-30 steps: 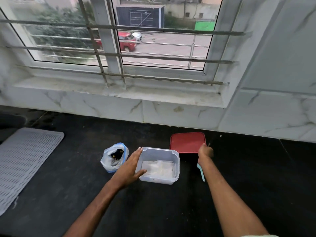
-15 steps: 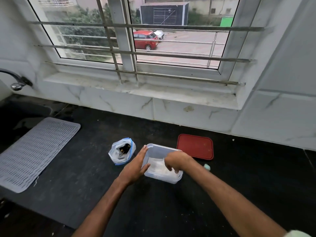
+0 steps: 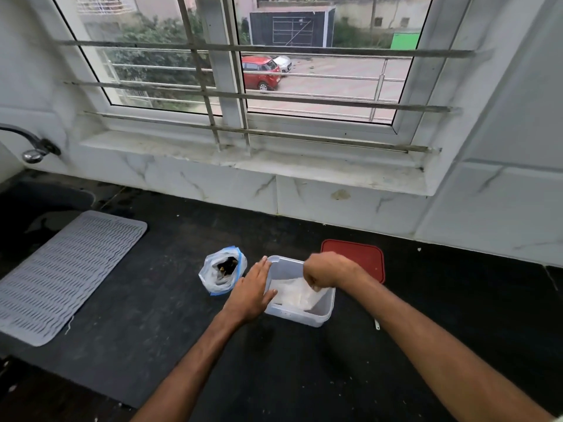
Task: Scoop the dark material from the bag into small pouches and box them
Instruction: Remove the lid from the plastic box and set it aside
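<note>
A clear plastic box [image 3: 304,316] stands on the black counter with small white pouches [image 3: 292,295] lying in it. My left hand [image 3: 251,292] rests flat against the box's left wall, fingers extended. My right hand [image 3: 324,271] hovers over the box with its fingers pinched on a pouch at the top of the pile. Left of the box stands an open plastic bag [image 3: 222,274] with dark material inside. The box's red lid [image 3: 356,257] lies flat behind the box.
A grey ribbed mat [image 3: 61,275] lies at the left beside a dark sink with a tap [image 3: 33,147]. A small pale scoop handle [image 3: 377,324] peeks out under my right forearm. A marble wall and a barred window run along the back.
My right hand has left the scoop by the lid, come over the box and closed on a pouch. My left hand stays against the box's left side. The view has shifted.
</note>
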